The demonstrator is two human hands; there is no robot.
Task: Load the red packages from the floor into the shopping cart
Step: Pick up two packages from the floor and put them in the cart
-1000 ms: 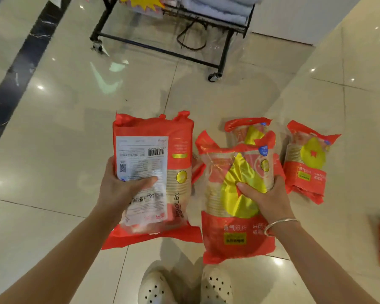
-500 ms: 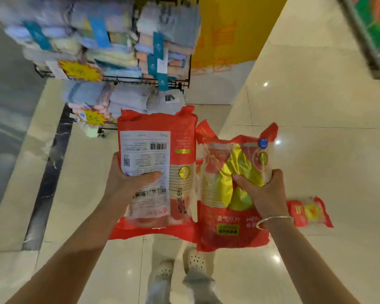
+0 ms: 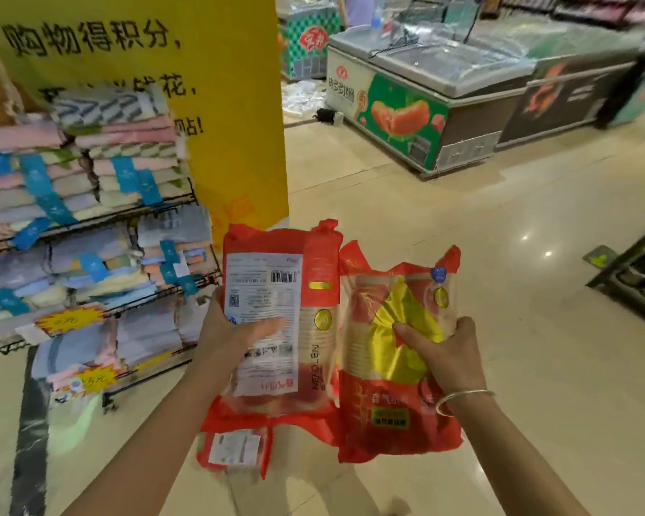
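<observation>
Carrying: two red packages held up at chest height, side by side, edges touching.
Left hand (image 3: 235, 329): clamped on the label-side package (image 3: 276, 314), thumb across its white label.
Right hand (image 3: 444, 351): gripping the yellow-front package (image 3: 391, 351), fingers dug into the wrap.
Long axis: both packs upright, tops far, bottoms near.
Third pack (image 3: 235, 450): low beneath the left one; held or lying on the floor, cannot tell.
Shopping cart: not clearly seen; a dark frame (image 3: 633, 277) at far right may be it, which would put the right hand nearer.

Three red packages (image 3: 280, 322) show, two hands (image 3: 440, 351), one bracelet (image 3: 462, 400), one towel rack (image 3: 90, 225).
</observation>
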